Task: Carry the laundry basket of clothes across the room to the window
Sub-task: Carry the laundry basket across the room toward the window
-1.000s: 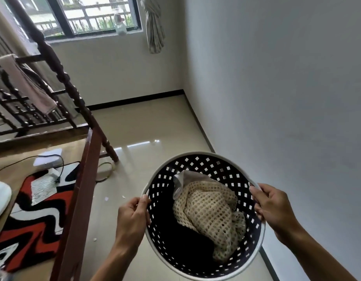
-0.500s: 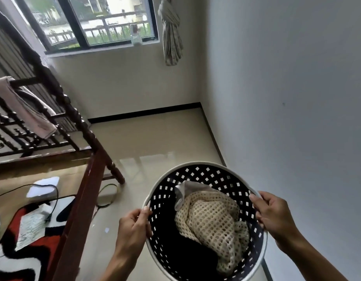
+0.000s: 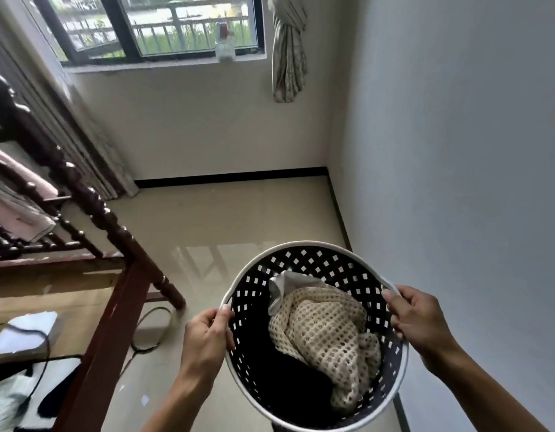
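Note:
A round dark laundry basket (image 3: 304, 257) with a white rim and square holes hangs in the air in front of me. My left hand (image 3: 206, 341) grips its left rim and my right hand (image 3: 421, 325) grips its right handle. Inside lie a cream open-knit garment (image 3: 326, 335), a grey cloth (image 3: 284, 286) and something black underneath. The window (image 3: 163, 26) with a dark frame is ahead at the top, above a pale wall.
A dark wooden bed frame (image 3: 92, 207) with turned posts runs along the left, a pink cloth (image 3: 23, 210) draped on it. A knotted curtain (image 3: 288, 48) hangs right of the window, a bottle (image 3: 225, 42) stands on the sill. A cable (image 3: 151, 332) lies on the glossy floor. White wall on the right.
I have moved forward with the basket: the window and far wall are closer and larger, and the bed post has slid back to my left. Both hands keep their grip.

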Motion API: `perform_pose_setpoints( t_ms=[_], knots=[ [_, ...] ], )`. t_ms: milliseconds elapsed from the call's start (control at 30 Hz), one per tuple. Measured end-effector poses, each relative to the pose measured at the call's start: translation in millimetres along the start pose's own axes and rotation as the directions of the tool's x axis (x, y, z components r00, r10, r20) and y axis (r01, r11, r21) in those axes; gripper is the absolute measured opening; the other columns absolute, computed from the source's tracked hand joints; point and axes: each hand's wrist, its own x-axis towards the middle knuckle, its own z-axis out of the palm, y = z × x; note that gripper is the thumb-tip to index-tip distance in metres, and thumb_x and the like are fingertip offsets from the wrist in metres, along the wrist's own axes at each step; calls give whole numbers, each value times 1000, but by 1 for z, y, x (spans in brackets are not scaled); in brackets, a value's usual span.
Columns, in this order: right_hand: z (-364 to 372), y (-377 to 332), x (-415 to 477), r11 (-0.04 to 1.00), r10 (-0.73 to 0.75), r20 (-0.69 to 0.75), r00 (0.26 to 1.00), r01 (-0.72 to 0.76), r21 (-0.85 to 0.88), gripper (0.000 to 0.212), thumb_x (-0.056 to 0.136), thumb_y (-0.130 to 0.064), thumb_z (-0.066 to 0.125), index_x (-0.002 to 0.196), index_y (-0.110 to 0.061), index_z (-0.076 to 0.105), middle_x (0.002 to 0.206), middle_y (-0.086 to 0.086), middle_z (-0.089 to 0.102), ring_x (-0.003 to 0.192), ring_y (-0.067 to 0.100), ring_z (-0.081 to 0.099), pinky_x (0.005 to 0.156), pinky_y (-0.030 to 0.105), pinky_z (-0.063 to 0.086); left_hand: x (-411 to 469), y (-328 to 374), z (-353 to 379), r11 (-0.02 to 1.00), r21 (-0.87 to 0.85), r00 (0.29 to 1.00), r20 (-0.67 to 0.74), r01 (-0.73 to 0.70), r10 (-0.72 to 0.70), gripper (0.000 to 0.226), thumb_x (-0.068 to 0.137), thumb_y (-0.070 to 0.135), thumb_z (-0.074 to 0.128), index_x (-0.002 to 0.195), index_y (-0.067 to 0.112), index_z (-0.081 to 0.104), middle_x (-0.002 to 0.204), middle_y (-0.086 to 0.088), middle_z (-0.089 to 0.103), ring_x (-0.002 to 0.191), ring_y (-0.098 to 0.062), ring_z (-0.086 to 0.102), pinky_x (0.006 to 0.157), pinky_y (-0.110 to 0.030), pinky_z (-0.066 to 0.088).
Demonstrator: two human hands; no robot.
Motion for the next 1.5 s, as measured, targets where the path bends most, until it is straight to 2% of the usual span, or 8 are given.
perform_pose_setpoints(
  t_ms=[300,467,600,700,1033,1167,1400,1500],
  knots=[
    [28,-76,157,999,-50,-100,994,51,12,22,93,-16,53,83,-4,67,37,-6,44,34,4,38,36,22,36,177,89,52,996,25,994,56,-90,89,32,97,19,49,79,0,67,39,-3,49,34,-7,41,45,-18,37],
    [49,-97,275,999,-38,-94,995,40,14,25,93,-16,54,77,-2,66,41,-7,41,35,7,36,39,24,34,283,111,90,999,22,997,63,-50,48,32,97,18,50,78,-3,66,37,-2,50,32,-6,41,41,-15,36],
    [72,-116,379,999,-26,-24,999,26,22,29,93,-14,52,65,-11,61,47,1,36,36,11,31,37,23,29,366,124,121,1000,24,1000,4,-20,20,33,97,18,51,77,-4,65,36,-3,50,33,-10,42,44,-24,38],
    [91,-140,455,1000,-17,42,999,17,13,26,93,-14,52,69,-13,62,47,1,36,37,12,30,36,23,27,419,141,137,1000,12,999,-50,9,-8,32,97,19,51,77,-1,66,38,-4,52,39,-16,44,52,-31,38],
    [199,-223,670,993,-65,316,947,93,-76,18,93,-16,54,78,-14,64,40,-8,43,34,2,35,34,17,29,571,187,142,995,-68,964,-254,67,-82,31,97,20,49,81,1,66,43,-7,56,40,-12,51,54,-30,43],
    [261,-236,740,994,-32,360,933,67,-86,16,93,-15,54,85,-10,67,36,-8,44,31,1,37,33,15,30,657,191,131,991,-80,943,-308,104,-124,30,97,20,49,81,1,66,41,-6,54,39,-12,49,56,-30,42],
    [362,-287,858,996,-42,368,929,70,-63,25,94,-13,51,71,-15,60,38,-9,36,31,1,31,32,17,26,805,233,101,992,-91,925,-360,92,-119,30,97,17,49,81,-2,65,37,-3,51,34,-9,44,53,-29,40],
    [400,-313,905,996,-54,377,924,78,-47,24,95,-12,49,76,-13,62,38,-9,34,30,1,28,32,17,25,857,255,89,993,-88,920,-377,78,-105,29,97,17,49,81,-2,65,38,-5,52,35,-10,43,49,-25,40]
  ],
)
